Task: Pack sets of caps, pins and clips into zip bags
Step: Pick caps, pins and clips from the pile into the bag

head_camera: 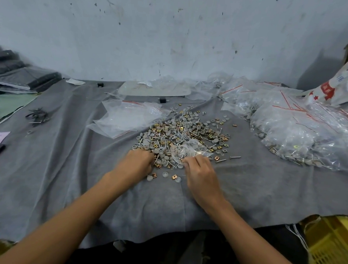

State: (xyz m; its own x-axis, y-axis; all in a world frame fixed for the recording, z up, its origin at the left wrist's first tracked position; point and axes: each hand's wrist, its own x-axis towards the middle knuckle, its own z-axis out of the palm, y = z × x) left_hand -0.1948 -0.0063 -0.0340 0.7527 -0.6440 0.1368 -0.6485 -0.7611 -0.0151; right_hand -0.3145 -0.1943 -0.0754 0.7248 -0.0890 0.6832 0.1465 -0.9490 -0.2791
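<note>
Grey-clothed counter (pixel 66 176), centre: loose pile of grey caps, metal pins and copper clips (pixel 181 132); left hand (pixel 136 162) curled at its near edge, grip not discernible; right hand (pixel 199 173) pinching small clear zip bag (pixel 190 151) atop the pile; empty bags (pixel 127 117) left, filled bags (pixel 302 128) right.

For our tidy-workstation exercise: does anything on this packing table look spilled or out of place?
Only small strays: three grey caps and a copper clip lie just off the pile, on its near side, and one pin lies apart to its right. Nothing looks damaged.
</note>
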